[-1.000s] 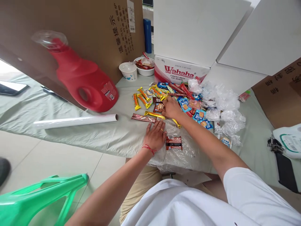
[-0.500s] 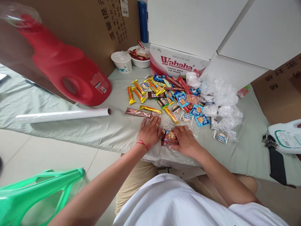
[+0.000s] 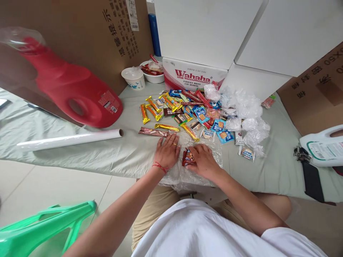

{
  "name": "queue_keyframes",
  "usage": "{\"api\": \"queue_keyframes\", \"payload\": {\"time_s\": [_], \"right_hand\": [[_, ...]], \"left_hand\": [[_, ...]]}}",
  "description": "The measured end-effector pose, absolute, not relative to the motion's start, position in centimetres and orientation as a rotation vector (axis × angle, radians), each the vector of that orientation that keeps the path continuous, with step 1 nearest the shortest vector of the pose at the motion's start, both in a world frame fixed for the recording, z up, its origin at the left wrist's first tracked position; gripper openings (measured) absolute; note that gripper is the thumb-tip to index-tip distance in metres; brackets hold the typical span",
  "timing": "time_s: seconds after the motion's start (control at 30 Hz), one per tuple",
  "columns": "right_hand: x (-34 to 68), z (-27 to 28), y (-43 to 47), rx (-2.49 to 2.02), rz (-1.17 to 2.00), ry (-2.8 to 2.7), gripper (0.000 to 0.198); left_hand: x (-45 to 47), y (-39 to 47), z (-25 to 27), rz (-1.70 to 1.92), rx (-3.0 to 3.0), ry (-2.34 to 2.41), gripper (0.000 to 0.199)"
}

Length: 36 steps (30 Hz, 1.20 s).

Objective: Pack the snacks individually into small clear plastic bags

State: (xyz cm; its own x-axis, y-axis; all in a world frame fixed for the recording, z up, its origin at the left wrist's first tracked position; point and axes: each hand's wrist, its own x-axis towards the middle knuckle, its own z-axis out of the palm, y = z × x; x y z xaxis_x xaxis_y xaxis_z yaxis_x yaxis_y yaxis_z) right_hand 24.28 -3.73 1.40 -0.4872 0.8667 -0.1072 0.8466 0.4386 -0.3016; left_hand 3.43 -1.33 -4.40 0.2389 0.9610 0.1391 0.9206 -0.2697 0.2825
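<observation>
I see left hand [image 3: 167,152] flat, fingers spread, pressing clear plastic sheet [image 3: 198,171] at table edge. Right hand [image 3: 204,161] grasping one brown cookie packet [image 3: 187,157] lying on sheet. Behind: heap of snack packets [image 3: 184,110], too many to count; two bowls [image 3: 134,77]; one carton [image 3: 194,76], reading "Wahaha purified water".

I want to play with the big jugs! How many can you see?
2. A red jug lies on its side at the left; a white jug lies at the right edge, partly cut off.
</observation>
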Motion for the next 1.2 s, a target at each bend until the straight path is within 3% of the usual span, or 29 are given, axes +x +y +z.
{"api": "queue_keyframes", "payload": {"time_s": [0.27, 0.4, 0.47, 0.63, 0.83, 0.9, 1.07, 1.2], "right_hand": [[26.1, 1.8, 5.0, -1.751, 0.426, -2.369, 0.060], [25.5, 2.0, 7.6, -1.755, 0.590, -2.468, 0.027], [25.6, 2.3, 7.6, -1.669, 0.651, -2.453, 0.020], [26.6, 3.6, 4.7, -1.315, 0.610, -2.522, 0.025], [27.3, 5.2, -1.2, -1.109, 0.295, -2.773, 0.038], [27.3, 5.0, -3.1, -1.093, 0.267, -2.846, 0.038], [26.6, 3.1, -6.7, -1.184, 0.296, -2.903, 0.036], [26.4, 1.5, -7.8, -1.223, 0.294, -2.890, 0.033]], "left_hand": [[3.3, -1.3, -4.8, 0.562, 2.298, 1.795, 0.052], [2.5, -1.3, -5.0, 0.779, 2.239, 1.751, 0.049], [1.9, -1.3, -5.2, 0.938, 2.199, 1.711, 0.046], [0.9, -1.2, -5.8, 1.154, 2.056, 1.727, 0.071], [1.1, -1.3, -5.5, 0.881, 2.001, 1.896, 0.090], [1.2, -1.2, -5.2, 0.846, 2.011, 1.897, 0.085], [0.2, -0.5, -5.2, 0.950, 1.990, 1.777, 0.041], [-2.3, -0.7, -3.7, 1.036, 1.942, 1.778, 0.040]]}}
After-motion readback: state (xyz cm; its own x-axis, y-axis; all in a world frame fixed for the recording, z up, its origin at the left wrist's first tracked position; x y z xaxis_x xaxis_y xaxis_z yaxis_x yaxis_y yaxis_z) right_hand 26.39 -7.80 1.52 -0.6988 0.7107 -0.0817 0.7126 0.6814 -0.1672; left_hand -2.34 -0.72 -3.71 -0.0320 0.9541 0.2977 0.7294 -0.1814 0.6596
